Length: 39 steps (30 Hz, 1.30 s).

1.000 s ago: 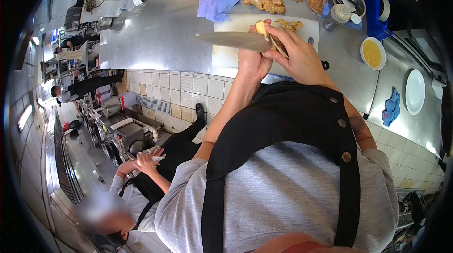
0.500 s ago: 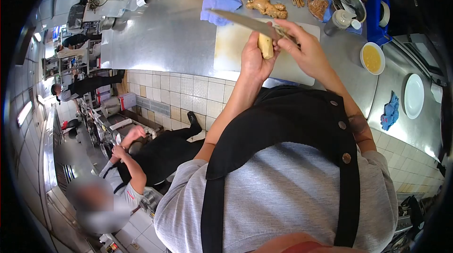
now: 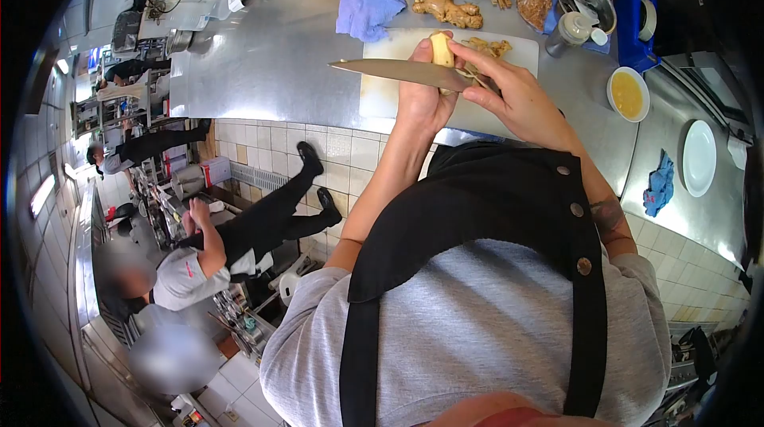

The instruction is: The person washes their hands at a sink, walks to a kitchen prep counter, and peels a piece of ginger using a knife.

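Note:
My left hand is closed around a peeled, pale yellow piece of ginger, held above the white cutting board. In my right hand is a large kitchen knife. Its blade lies across the lower part of the ginger, tip pointing left, and its handle is mostly hidden by my fingers. Thin strips of peel hang near the blade by my right fingers. More brown peelings lie on the board. Beyond it sits an unpeeled ginger root.
A blue cloth lies left of the board. To the right stand a squeeze bottle, a metal bowl and a bowl of yellow liquid. A white oval plate is farther right. A co-worker stands behind to the left.
The ginger has tipped more upright in my left hand. The knife has come down toward me, from above the ginger to across its lower part. The co-worker at left has shifted stance.

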Each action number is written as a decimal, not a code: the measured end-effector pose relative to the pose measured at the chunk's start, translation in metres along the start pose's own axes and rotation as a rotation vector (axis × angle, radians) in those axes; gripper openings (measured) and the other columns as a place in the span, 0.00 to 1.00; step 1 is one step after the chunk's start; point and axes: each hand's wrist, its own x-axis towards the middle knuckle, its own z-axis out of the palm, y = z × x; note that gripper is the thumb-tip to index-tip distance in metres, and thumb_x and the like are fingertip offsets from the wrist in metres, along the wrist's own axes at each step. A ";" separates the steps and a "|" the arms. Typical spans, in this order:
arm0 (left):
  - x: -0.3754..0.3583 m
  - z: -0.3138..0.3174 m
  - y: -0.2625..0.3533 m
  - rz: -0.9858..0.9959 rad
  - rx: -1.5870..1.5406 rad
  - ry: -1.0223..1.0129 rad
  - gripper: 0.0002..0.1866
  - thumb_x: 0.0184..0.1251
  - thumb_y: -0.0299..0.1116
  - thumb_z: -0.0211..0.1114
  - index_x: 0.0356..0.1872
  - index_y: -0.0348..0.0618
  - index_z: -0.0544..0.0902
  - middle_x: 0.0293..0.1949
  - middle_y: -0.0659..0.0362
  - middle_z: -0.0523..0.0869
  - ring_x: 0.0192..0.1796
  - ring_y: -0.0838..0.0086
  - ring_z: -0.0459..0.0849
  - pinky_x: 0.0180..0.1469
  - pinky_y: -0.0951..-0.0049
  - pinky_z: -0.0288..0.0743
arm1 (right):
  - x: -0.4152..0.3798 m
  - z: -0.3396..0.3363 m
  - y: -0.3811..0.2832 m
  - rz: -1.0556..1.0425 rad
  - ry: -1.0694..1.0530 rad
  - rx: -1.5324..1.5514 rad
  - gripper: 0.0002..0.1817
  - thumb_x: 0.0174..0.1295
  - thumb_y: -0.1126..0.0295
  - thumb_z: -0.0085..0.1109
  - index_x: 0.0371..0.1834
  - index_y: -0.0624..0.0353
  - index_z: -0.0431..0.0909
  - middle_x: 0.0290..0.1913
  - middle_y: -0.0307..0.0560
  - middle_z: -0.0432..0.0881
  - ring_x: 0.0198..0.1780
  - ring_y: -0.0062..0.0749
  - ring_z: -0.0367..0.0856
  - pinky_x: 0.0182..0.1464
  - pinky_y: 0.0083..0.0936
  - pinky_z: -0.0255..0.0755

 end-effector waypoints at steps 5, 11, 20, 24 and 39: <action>-0.001 0.003 -0.002 0.079 -0.001 0.097 0.16 0.79 0.42 0.45 0.51 0.40 0.74 0.42 0.58 0.78 0.45 0.74 0.78 0.49 0.71 0.75 | 0.000 0.021 0.005 -0.094 0.184 -0.048 0.24 0.65 0.60 0.59 0.65 0.45 0.71 0.40 0.50 0.78 0.41 0.45 0.78 0.44 0.36 0.72; -0.001 0.003 -0.006 0.107 -0.015 0.151 0.14 0.79 0.39 0.45 0.51 0.41 0.73 0.44 0.58 0.78 0.46 0.74 0.78 0.50 0.70 0.74 | 0.003 0.034 0.013 -0.097 0.271 -0.108 0.24 0.63 0.59 0.61 0.63 0.45 0.73 0.35 0.48 0.76 0.38 0.43 0.77 0.41 0.35 0.72; 0.005 -0.004 -0.014 0.052 -0.237 0.047 0.17 0.78 0.39 0.44 0.53 0.38 0.72 0.42 0.56 0.78 0.42 0.71 0.75 0.46 0.69 0.72 | 0.012 0.034 0.021 0.168 0.407 0.443 0.19 0.68 0.60 0.55 0.61 0.50 0.75 0.34 0.46 0.78 0.32 0.31 0.74 0.37 0.29 0.71; 0.008 -0.004 -0.009 -0.029 -0.203 0.092 0.18 0.78 0.43 0.45 0.54 0.41 0.72 0.37 0.58 0.76 0.36 0.71 0.72 0.39 0.70 0.69 | 0.014 0.013 0.033 0.338 0.291 0.251 0.21 0.70 0.58 0.53 0.63 0.51 0.73 0.37 0.48 0.82 0.34 0.31 0.78 0.40 0.28 0.72; 0.022 -0.012 -0.027 -0.191 0.129 0.206 0.18 0.78 0.40 0.42 0.58 0.42 0.71 0.52 0.54 0.79 0.51 0.66 0.80 0.52 0.61 0.76 | 0.014 0.024 0.053 -0.012 0.269 -0.035 0.25 0.64 0.66 0.60 0.65 0.54 0.70 0.56 0.55 0.79 0.57 0.46 0.78 0.57 0.32 0.71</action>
